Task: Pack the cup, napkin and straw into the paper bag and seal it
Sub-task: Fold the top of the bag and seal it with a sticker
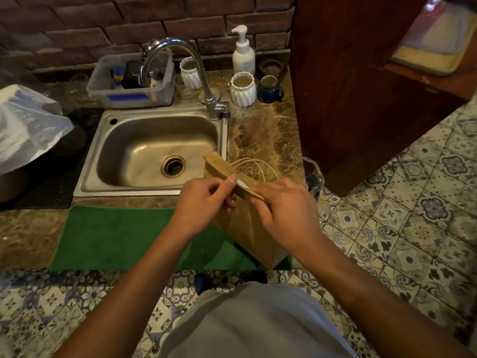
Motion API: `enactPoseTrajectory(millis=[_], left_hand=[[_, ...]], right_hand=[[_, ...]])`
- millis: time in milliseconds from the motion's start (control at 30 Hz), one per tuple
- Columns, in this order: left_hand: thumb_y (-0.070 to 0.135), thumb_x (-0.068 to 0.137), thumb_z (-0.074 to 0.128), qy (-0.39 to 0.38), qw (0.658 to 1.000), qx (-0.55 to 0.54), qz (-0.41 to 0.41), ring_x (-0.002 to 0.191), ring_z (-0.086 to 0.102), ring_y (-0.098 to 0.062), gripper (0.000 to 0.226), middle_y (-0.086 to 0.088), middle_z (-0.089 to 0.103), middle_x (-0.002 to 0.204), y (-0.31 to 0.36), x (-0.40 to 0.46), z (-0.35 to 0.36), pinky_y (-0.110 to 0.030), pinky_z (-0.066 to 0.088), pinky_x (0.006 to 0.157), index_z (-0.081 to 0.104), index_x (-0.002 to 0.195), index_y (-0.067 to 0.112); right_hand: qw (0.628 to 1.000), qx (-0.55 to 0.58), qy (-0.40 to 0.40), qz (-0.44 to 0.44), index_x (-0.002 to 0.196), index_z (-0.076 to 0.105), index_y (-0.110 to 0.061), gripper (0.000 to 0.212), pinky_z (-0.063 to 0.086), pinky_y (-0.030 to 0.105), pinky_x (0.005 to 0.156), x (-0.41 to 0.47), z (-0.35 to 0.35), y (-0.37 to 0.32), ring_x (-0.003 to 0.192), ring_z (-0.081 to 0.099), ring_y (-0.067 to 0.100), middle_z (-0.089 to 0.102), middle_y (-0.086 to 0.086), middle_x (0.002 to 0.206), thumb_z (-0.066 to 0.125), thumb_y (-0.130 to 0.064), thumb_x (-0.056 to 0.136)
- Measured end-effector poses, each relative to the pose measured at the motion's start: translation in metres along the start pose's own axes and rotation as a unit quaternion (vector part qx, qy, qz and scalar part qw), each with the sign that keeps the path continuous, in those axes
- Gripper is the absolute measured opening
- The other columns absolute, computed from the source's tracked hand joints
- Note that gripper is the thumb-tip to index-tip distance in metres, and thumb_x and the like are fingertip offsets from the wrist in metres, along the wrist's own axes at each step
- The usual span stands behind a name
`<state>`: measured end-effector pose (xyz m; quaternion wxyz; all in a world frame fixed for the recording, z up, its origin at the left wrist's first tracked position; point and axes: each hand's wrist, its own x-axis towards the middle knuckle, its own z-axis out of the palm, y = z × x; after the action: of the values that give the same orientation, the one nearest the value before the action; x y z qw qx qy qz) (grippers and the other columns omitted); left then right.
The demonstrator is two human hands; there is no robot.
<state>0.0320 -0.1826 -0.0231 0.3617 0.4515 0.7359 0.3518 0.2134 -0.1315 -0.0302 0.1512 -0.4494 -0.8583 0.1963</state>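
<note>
A brown paper bag [241, 228] stands on a green mat [124, 239] at the counter's front edge, right of the sink. Its top is pressed flat and its pale string handles [255, 164] lie over toward the back. My left hand [204, 197] pinches the bag's top edge, thumb beside a small white piece [242, 183] that sticks out there. My right hand [281, 210] grips the same folded top from the right. The cup, the napkin and the straw are not in sight; the bag's inside is hidden.
A steel sink [154, 151] with a tall tap [180, 63] lies behind the mat. White ribbed pots [242, 89], a dark mug [269, 89], a pump bottle [242, 52] and a plastic tub [131, 81] stand at the back. A white plastic bag [25, 125] sits left; a wooden cabinet [348, 86] rises right.
</note>
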Motion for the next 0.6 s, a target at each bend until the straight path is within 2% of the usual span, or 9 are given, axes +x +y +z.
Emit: enactPoseTrajectory(millis=[67, 133, 233, 333, 400, 467, 533, 600], left_hand=[[0.057, 0.094, 0.052, -0.047, 0.996, -0.047, -0.058, 0.065, 0.075, -0.024, 0.056, -0.009, 0.077, 0.072, 0.002, -0.002, -0.002, -0.019, 0.053, 0.056, 0.075, 0.080, 0.008], [0.061, 0.094, 0.050, -0.080, 0.993, -0.034, -0.078, 0.064, 0.074, -0.023, 0.061, -0.010, 0.077, 0.073, 0.002, -0.005, 0.005, -0.023, 0.055, 0.057, 0.074, 0.081, 0.007], [0.050, 0.100, 0.053, -0.051, 0.994, -0.033, -0.090, 0.062, 0.070, -0.021, 0.054, -0.014, 0.075, 0.071, 0.000, -0.003, 0.016, -0.032, 0.055, 0.063, 0.073, 0.081, 0.003], [0.030, 0.103, 0.053, -0.036, 0.997, 0.038, -0.065, 0.063, 0.060, -0.021, 0.041, -0.011, 0.066, 0.067, -0.002, 0.001, 0.015, -0.038, 0.049, 0.066, 0.070, 0.079, 0.000], [0.034, 0.102, 0.050, -0.078, 0.990, 0.112, -0.023, 0.066, 0.061, -0.026, 0.042, -0.009, 0.068, 0.071, -0.005, 0.003, 0.006, -0.045, 0.052, 0.069, 0.070, 0.080, 0.004], [0.046, 0.098, 0.045, -0.109, 0.980, 0.164, 0.011, 0.067, 0.066, -0.031, 0.045, -0.010, 0.070, 0.070, -0.006, 0.004, -0.006, -0.051, 0.057, 0.068, 0.069, 0.077, 0.014], [0.048, 0.098, 0.045, -0.122, 0.963, 0.234, 0.049, 0.062, 0.065, -0.028, 0.043, -0.006, 0.067, 0.065, -0.006, 0.005, -0.018, -0.049, 0.055, 0.062, 0.065, 0.073, 0.019], [0.046, 0.102, 0.046, -0.135, 0.931, 0.327, 0.086, 0.063, 0.061, -0.023, 0.038, 0.000, 0.065, 0.067, -0.002, 0.008, -0.025, -0.041, 0.050, 0.059, 0.064, 0.078, 0.023]], right_hand=[[1.000, 0.001, 0.010, 0.005, 0.116, 0.074, -0.030, 0.025, 0.043, 0.033, 0.077, 0.000, 0.004, -0.001, 0.093, 0.060, 0.016, 0.077, -0.011, 0.104, 0.059, -0.034, 0.097], [1.000, 0.007, 0.011, 0.002, 0.115, 0.074, -0.030, 0.025, 0.040, 0.032, 0.079, -0.004, 0.008, -0.006, 0.095, 0.059, 0.015, 0.076, -0.011, 0.108, 0.057, -0.033, 0.098], [1.000, 0.021, -0.011, 0.006, 0.118, 0.072, -0.030, 0.031, 0.042, 0.034, 0.083, -0.010, 0.013, -0.019, 0.099, 0.057, 0.016, 0.074, -0.011, 0.114, 0.049, -0.037, 0.099], [0.998, 0.043, -0.048, -0.006, 0.120, 0.071, -0.025, 0.043, 0.048, 0.037, 0.088, -0.017, 0.016, -0.030, 0.103, 0.058, 0.018, 0.074, -0.006, 0.117, 0.041, -0.048, 0.097], [0.996, 0.073, -0.044, -0.018, 0.115, 0.072, -0.024, 0.044, 0.049, 0.039, 0.089, -0.021, 0.013, -0.032, 0.106, 0.057, 0.015, 0.072, -0.007, 0.117, 0.044, -0.052, 0.096], [0.996, 0.093, 0.004, -0.015, 0.113, 0.070, -0.025, 0.035, 0.046, 0.037, 0.094, -0.016, 0.004, -0.028, 0.113, 0.053, 0.012, 0.066, -0.006, 0.122, 0.052, -0.049, 0.095], [0.997, 0.058, 0.032, -0.040, 0.124, 0.065, -0.024, 0.036, 0.038, 0.045, 0.113, -0.002, -0.004, -0.021, 0.136, 0.044, 0.018, 0.055, 0.000, 0.142, 0.058, -0.044, 0.095], [0.996, -0.010, 0.009, -0.090, 0.138, 0.058, -0.024, 0.048, 0.017, 0.055, 0.125, 0.014, -0.012, -0.014, 0.155, 0.021, 0.027, 0.036, 0.005, 0.163, 0.061, -0.044, 0.095]])
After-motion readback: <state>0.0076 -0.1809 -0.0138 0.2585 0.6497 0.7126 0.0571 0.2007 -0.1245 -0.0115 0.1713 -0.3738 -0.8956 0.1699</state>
